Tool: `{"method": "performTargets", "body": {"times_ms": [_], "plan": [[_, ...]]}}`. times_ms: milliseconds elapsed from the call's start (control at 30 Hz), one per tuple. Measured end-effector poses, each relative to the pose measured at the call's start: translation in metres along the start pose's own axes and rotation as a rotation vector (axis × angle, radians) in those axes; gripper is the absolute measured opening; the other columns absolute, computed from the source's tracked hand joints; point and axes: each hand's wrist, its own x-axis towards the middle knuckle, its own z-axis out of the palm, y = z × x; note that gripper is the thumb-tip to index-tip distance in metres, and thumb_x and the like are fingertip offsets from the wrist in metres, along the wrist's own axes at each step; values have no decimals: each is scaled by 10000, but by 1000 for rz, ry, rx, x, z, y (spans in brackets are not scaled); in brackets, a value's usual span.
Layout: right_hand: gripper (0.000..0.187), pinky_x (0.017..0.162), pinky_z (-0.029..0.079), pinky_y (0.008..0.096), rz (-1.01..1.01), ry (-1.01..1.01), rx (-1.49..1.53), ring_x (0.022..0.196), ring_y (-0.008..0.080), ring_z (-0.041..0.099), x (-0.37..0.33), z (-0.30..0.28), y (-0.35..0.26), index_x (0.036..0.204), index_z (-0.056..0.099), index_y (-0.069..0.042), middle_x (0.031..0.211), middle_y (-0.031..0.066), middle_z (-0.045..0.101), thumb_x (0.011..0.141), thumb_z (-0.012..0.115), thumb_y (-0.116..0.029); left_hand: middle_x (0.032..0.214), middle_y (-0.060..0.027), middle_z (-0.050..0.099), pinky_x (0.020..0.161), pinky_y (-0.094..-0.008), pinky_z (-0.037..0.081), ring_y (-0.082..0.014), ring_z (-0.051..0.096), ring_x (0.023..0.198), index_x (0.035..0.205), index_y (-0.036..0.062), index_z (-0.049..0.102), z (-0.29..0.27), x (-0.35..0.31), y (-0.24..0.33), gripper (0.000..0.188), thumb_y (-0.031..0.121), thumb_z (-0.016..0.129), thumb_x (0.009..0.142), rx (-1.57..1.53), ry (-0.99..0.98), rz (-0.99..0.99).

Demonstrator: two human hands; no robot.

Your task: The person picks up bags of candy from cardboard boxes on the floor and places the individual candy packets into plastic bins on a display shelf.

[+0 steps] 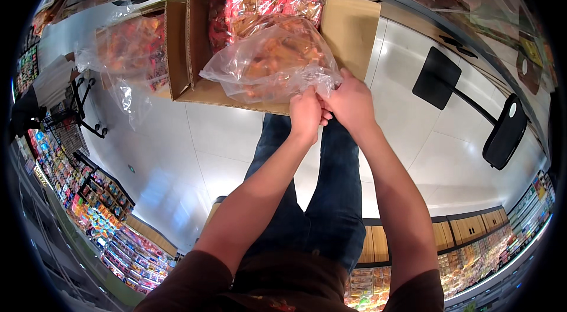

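Note:
A clear plastic bag [266, 67] with orange-brown pieces in it lies in an open cardboard box [220, 97], close to the box's near edge. Both my hands are closed on the gathered end of this bag: my left hand [306, 112] pinches it, and my right hand [352, 99] grips it just to the right. The hands almost touch. Behind the bag, shiny red packages [277, 2] fill the back of the box. The box's right flap [352, 31] is folded outward. What the fingertips do inside the bunched plastic is hidden.
More clear plastic with red packages [133, 46] lies left of the box. A black stand with a square plate [437, 78] is on the white floor [407, 129] at right. A cart [68, 129] stands at far left. Stocked shelves [130, 253] line the lower rim.

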Motion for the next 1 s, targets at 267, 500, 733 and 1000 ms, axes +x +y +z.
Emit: {"method": "performTargets", "body": {"times_ms": [267,500,733,1000], "plan": [[276,782,514,461,-20,-150,-81,825,384,661,14,27,11,848,680,-35,818,199,680,860,487,-231,514,-129,577,493,-374,461,-231,585,473,566,-25,562,-23,6,-5,519,271,351,938,463,5,212],[358,780,526,452,-90,70,-479,868,365,666,35,8,37,893,694,-41,911,183,696,939,440,-289,519,-127,585,631,-389,505,-286,638,526,599,9,588,-60,-11,-29,498,295,368,943,788,-99,419],[574,639,515,432,-133,-122,-389,706,301,664,37,-22,24,705,598,-64,729,175,649,951,377,-534,515,-130,589,602,-392,509,-281,649,535,624,20,611,-63,-46,-16,548,401,437,978,810,-120,217],[503,426,282,261,365,-640,976,462,116,380,20,6,0,754,471,-86,591,5,451,996,205,-437,593,-150,624,568,-442,491,-351,629,594,634,29,617,-52,-39,36,426,371,640,886,1023,194,622]]}}
